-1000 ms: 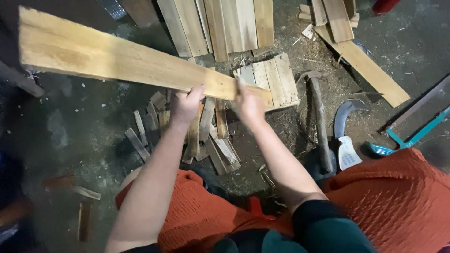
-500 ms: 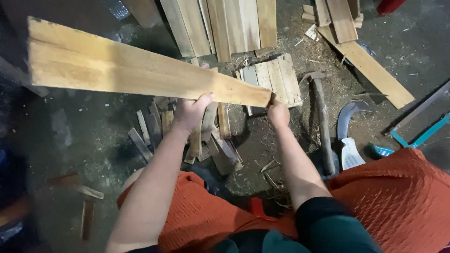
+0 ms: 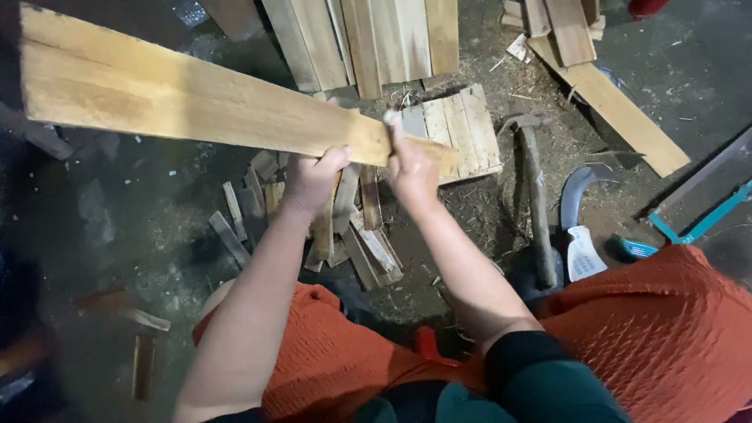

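I hold a long pale wooden plank (image 3: pixel 188 98) up in front of me, its far end rising to the upper left. My left hand (image 3: pixel 312 178) grips the plank's lower edge near its near end. My right hand (image 3: pixel 410 168) is wrapped over the near end itself, thumb up on the plank's face. Under both hands lies a heap of short split wood strips (image 3: pixel 345 227) on the dirty floor.
A hammer with a wooden handle (image 3: pixel 535 204) and a curved sickle blade (image 3: pixel 578 196) lie on the floor at right, next to a teal-framed saw (image 3: pixel 689 227). Boards are stacked at the top (image 3: pixel 376 39), a small slatted panel (image 3: pixel 462 129) and a long plank (image 3: pixel 619 113) beyond.
My right hand has slid from the plank's end tip back up onto its near end. The plank has lifted a little toward the upper left.
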